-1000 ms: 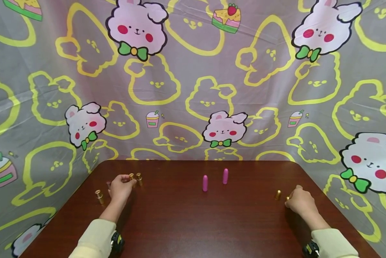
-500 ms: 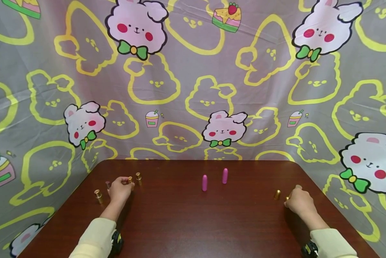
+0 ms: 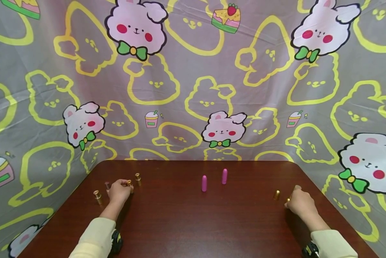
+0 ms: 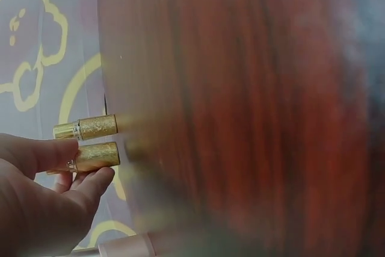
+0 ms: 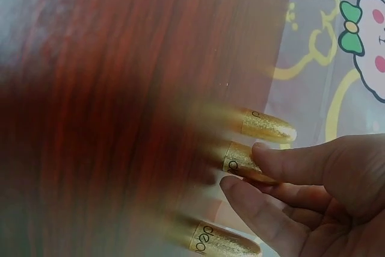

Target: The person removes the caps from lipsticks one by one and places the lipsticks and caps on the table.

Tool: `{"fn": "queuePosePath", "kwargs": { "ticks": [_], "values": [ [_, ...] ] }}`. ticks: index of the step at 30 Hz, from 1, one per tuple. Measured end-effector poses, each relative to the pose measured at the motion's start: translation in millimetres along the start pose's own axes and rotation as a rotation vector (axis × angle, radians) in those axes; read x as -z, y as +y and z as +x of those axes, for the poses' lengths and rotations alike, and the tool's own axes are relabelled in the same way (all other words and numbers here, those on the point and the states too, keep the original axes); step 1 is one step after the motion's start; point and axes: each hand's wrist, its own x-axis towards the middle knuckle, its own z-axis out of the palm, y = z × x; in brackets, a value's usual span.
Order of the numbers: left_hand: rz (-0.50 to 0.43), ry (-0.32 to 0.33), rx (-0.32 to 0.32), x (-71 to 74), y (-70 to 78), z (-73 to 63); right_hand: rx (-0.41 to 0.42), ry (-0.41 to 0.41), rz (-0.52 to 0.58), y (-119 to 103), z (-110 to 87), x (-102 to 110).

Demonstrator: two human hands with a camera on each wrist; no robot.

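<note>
My left hand (image 3: pixel 119 191) pinches a gold lipstick tube (image 4: pixel 99 156) upright between thumb and fingers; whether its base touches the table I cannot tell. Just beyond it stands a matching gold tube (image 3: pixel 138 179), and another gold tube (image 3: pixel 97 197) is left of the hand. A dull pink tube (image 3: pixel 107 185) is partly hidden behind the hand. At the right, my right hand (image 3: pixel 300 204) pinches a gold rounded lipstick cap (image 5: pixel 237 159), mostly covered in the head view. Two similar gold caps, one farther (image 5: pixel 267 126) and one nearer (image 5: pixel 222 244), stand on either side.
Two pink round-topped tubes, one nearer (image 3: pixel 204 183) and one farther (image 3: pixel 224 176), stand upright mid-table. The dark wooden table (image 3: pixel 193 222) ends at a patterned cloth (image 3: pixel 186 89) hanging behind and along both sides. A pale pinkish thing (image 5: pixel 219 210) shows behind the right fingers.
My left hand has drawn the gold lipstick tube a little nearer and to the left, away from the standing one. The right hand has hardly moved.
</note>
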Motion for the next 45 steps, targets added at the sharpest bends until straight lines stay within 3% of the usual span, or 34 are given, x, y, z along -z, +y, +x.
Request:
{"fn": "queuePosePath", "kwargs": {
  "ticks": [17,25,38,45],
  "values": [
    [0.037,-0.105,0.034,6.5,-2.3,5.6,0.002,0.001,-0.018,-0.7,0.0,0.3],
    [0.035,-0.111,0.051,9.1,1.4,5.1,-0.007,-0.012,0.009,-0.6,0.6,0.7],
    [0.040,-0.105,0.012,10.7,-1.3,2.8,0.006,-0.024,0.020,-4.3,-0.6,5.5],
    [0.044,-0.117,0.012,10.6,-0.5,4.1,0.056,0.006,0.028,-9.1,-6.3,16.0]
  ]
}}
